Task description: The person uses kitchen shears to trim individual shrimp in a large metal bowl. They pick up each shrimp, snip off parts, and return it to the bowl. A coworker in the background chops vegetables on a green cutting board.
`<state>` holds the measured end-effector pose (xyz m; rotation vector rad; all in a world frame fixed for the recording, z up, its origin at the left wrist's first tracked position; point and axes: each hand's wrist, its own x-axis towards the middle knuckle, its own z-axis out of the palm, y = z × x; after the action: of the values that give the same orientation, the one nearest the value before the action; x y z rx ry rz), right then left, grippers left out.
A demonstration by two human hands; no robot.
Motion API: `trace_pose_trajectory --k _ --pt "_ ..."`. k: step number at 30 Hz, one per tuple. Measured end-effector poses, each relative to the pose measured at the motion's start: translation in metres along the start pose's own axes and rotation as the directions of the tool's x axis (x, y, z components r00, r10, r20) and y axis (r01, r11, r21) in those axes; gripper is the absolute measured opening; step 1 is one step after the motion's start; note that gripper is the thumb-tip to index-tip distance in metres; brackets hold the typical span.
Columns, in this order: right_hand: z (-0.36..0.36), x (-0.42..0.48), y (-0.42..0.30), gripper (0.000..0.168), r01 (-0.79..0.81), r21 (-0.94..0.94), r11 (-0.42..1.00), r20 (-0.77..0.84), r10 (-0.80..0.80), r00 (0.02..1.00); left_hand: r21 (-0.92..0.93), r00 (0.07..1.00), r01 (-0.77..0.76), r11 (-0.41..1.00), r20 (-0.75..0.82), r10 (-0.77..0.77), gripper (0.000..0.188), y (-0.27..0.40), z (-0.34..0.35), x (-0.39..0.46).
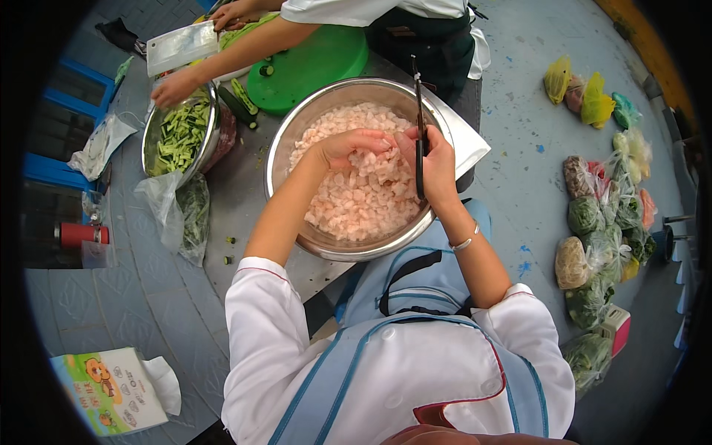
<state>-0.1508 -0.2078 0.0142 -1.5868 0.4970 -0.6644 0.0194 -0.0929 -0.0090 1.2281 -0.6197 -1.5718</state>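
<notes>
A wide stainless steel bowl (281,167) in front of me is filled with small pale pink pieces of raw flesh (356,208), which look like peeled shrimp. Over the bowl, my left hand (353,147) is cupped with its fingers bent round some of these pieces. My right hand (436,161) grips a black-handled cutting tool (420,105), seen edge-on, which looks like scissors. The tool points away from me, and a pale bit clings near its far end. Fingertips of both hands meet above the pink pieces. What lies between them is partly hidden.
Another person's hand (178,89) reaches over a metal bowl of cut cucumber (183,136). Nearby are a green cutting board (311,72) and a cleaver (183,49). Bagged vegetables (589,214) lie on the right floor. A tissue pack (111,389) is at lower left.
</notes>
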Motion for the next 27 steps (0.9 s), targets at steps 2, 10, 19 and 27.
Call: trace_pose_trajectory --k 2,10,19,27 --pt "-0.002 -0.001 -0.001 0.024 -0.012 -0.007 1.0 0.012 0.012 1.0 0.343 0.997 -0.065 0.937 0.069 0.044 0.041 0.013 -0.012 -0.013" --pt "-0.004 0.0 0.001 0.02 -0.034 0.023 0.999 -0.021 0.034 0.999 0.685 0.803 0.277 0.674 -0.55 0.229 0.061 0.041 -0.043 -0.008" --pt "-0.003 0.001 0.003 0.019 -0.003 0.115 0.993 -0.045 0.008 0.999 0.071 0.956 0.179 0.981 -0.247 -0.156 0.07 0.013 -0.009 0.054" --pt "-0.003 -0.001 -0.001 0.017 -0.011 0.146 0.989 -0.024 0.015 1.0 0.092 0.992 0.127 0.988 0.012 -0.129 0.031 0.012 -0.012 0.007"
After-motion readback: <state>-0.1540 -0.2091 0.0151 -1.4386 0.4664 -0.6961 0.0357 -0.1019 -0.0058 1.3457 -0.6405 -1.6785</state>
